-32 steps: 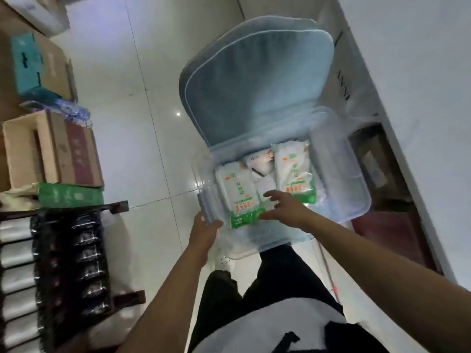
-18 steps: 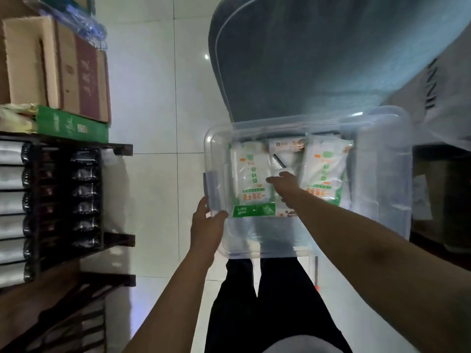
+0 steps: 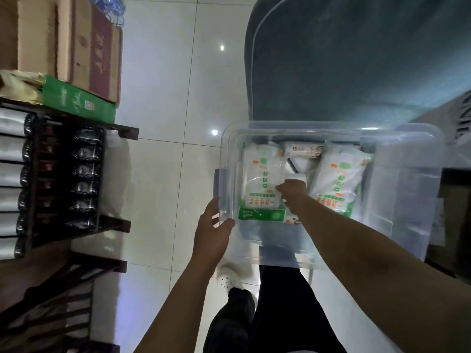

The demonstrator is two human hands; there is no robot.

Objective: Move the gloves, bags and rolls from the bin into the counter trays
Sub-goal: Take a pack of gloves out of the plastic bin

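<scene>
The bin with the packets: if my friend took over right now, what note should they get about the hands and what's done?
Left hand: holds the clear bin by its near left rim, steadying it.
Right hand: down inside the bin, fingers curled round a small white item between the packets; what it is I cannot tell.
Still in the bin: left packet, right packet, and a roll at the far side.
Done: nothing visibly lifted out yet.
Left: lift out everything and carry it to the counter trays, which are not in view.

Left hand (image 3: 212, 226) grips clear bin (image 3: 413, 194) rim; right hand (image 3: 291, 189) grasps white roll (image 3: 295, 176) inside.
</scene>
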